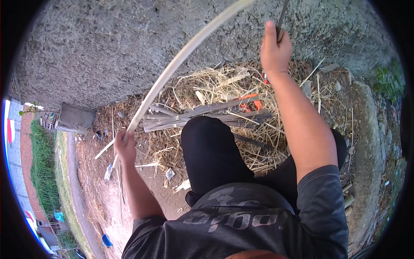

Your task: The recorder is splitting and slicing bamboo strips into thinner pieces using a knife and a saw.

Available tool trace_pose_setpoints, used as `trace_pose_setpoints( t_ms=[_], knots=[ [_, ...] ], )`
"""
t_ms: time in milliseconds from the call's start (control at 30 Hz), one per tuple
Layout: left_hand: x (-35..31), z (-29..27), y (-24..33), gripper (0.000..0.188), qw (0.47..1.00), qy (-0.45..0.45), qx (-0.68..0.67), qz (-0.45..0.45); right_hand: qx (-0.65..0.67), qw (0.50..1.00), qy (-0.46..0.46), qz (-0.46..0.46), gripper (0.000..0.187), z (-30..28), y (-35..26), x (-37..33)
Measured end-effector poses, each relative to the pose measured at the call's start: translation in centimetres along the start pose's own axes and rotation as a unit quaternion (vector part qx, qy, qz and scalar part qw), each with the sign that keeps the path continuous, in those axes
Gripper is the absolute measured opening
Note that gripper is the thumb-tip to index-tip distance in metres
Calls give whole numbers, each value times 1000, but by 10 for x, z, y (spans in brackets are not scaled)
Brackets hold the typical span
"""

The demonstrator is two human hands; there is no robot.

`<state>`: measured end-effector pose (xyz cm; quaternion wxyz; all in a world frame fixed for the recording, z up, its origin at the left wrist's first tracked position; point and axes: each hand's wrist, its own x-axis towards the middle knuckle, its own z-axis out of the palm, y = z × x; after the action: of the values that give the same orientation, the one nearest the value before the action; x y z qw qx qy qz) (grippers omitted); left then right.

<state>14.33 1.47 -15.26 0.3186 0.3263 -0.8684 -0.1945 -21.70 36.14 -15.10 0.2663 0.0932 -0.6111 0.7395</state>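
Two items before the wall (108, 52) need clearance: left hand (125, 147) fingers clench a pale strip (174, 64), right hand (277, 52) fingers a dark bar (283, 15); forward swinging may cause impact.

The person wears a charcoal-grey T-shirt (181, 244) with large, faded, pale lettering (235, 221) across the chest. The short left sleeve (144, 226) and right sleeve (321, 190) match it, the latter ending in a hem band. Plain black trousers (211, 151) cover the legs; left hand (125, 149) and right hand (276, 51) are bare.
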Motion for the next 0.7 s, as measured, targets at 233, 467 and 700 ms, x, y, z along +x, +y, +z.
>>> trace_pose_setpoints(
  t_ms=[233, 467, 700],
  knots=[
    [34, 102, 77, 27, 982, 67, -151, 93, -62, 994, -69, 64, 50, -27, -57, 24],
    [27, 142, 115, 26, 953, 14, -274, 126, 122, 987, -32, 96, 48, -52, -73, 41],
    [2, 140, 103, 35, 976, -2, -158, 148, 232, 958, -7, 171, 47, -78, -64, 42]
  ],
)
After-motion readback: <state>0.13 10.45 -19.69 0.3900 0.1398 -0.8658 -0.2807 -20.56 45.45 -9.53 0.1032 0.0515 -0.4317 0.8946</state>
